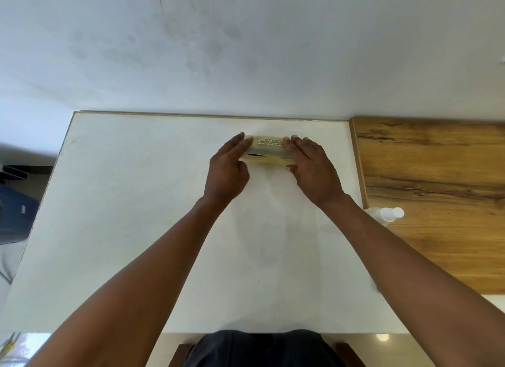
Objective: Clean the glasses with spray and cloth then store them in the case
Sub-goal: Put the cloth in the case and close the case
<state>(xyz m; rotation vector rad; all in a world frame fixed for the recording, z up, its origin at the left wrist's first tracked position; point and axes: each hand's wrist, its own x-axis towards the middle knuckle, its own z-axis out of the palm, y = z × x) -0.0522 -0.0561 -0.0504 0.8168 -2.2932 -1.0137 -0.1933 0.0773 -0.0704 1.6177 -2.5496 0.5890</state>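
A beige glasses case (267, 149) with gold lettering on its lid lies near the far edge of the white table (136, 202). Its lid is slightly ajar, with a dark gap showing along the front. My left hand (228, 170) grips the case's left end, fingers over the top. My right hand (311, 167) holds the right end, fingers on the lid and thumb at the front. The glasses and the cloth are not visible. A small clear spray bottle (388, 215) lies on its side to the right, partly behind my right forearm.
A wooden board (437, 189) adjoins the table's right side. A white wall (246, 52) rises directly behind the table. Dark objects (16, 202) sit on the floor at the left. A chair edge and my dark clothing (259, 350) show at the bottom.
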